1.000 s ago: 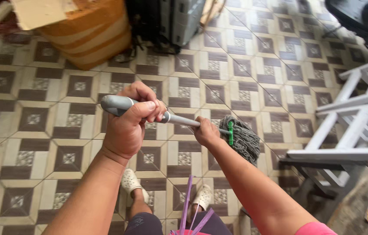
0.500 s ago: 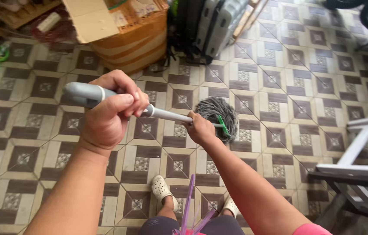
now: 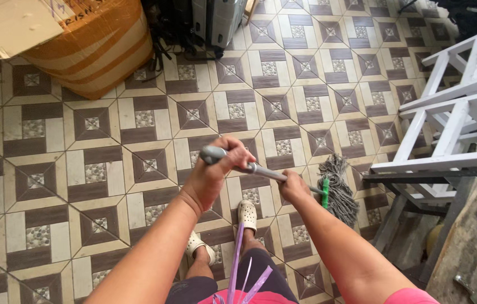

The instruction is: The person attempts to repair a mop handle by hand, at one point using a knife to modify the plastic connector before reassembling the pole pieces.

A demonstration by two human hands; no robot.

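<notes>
a: where is there room around the mop head [image 3: 337, 188]?
b: to the left and ahead, bare tiled floor [image 3: 97, 163] runs open up to the cardboard box [image 3: 89, 48] and the dark suitcase [image 3: 213, 19].
a: and right?
b: blocked. the white wooden frame [image 3: 452, 121] stands just beside the strands (its lower rail hangs over them), with a wooden board [image 3: 466, 247] behind it.

Bare forearms, a pink sleeve [image 3: 413, 295], dark shorts [image 3: 266, 276], purple ribbons [image 3: 237, 264], and cream perforated clogs [image 3: 247, 214].
</notes>
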